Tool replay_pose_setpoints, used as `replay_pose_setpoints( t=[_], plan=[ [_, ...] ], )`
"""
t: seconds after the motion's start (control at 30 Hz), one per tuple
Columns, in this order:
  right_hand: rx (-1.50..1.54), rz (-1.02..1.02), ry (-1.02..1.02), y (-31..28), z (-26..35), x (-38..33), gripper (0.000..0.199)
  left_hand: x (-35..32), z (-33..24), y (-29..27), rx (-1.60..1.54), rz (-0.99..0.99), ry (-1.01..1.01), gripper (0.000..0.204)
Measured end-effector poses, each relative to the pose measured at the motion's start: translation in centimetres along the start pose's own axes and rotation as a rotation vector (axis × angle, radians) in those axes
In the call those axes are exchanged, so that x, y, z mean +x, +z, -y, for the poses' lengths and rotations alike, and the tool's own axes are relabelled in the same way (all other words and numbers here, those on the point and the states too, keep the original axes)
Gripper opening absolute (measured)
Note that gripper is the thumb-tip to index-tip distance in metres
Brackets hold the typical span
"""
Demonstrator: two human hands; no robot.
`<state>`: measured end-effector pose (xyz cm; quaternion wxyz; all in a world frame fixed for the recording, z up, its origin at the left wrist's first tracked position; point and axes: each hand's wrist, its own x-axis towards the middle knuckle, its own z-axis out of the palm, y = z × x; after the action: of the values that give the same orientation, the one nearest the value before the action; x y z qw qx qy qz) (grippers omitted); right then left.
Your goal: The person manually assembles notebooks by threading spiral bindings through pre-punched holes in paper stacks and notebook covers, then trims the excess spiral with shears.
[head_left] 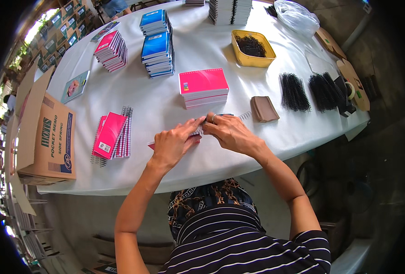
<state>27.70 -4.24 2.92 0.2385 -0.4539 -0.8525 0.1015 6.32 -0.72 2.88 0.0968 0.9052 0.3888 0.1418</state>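
Note:
My left hand (176, 140) is closed on a small notebook (151, 145), mostly hidden under the fingers, with a pink corner showing. My right hand (232, 133), a ring on one finger, pinches at the notebook's punched edge. A dark wire coil (245, 116) runs along that edge and sticks out past the right hand. Just beyond my hands stands a stack of pink-covered pads (204, 84). On the left lies a loose pile of pink notebooks (109, 134) with coils poking out at their ends. A folded brown cloth (264, 109) is beside my right hand.
Blue notebooks (157, 48) and more pink ones (111, 51) are stacked at the far left. A yellow tub (263, 61) holds small black coils. Bundles of black coils (295, 92) lie at right, near a tape roll (350, 90). An open cardboard box (51, 137) stands left.

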Motion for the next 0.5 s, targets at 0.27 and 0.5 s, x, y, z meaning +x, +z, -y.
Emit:
replay_pose_setpoints(
  t=[0.27, 0.5],
  plan=[
    [0.137, 0.155, 0.055, -0.9, 0.1, -0.1, 0.016, 0.2, -0.6, -1.1, 0.007, 0.076, 0.012, 0.059],
    [-0.419, 0.500, 0.491, -9.2, -12.5, -6.1, 0.087, 0.1, 0.4, -2.0, -0.018, 0.195, 0.139, 0.062]
  ],
)
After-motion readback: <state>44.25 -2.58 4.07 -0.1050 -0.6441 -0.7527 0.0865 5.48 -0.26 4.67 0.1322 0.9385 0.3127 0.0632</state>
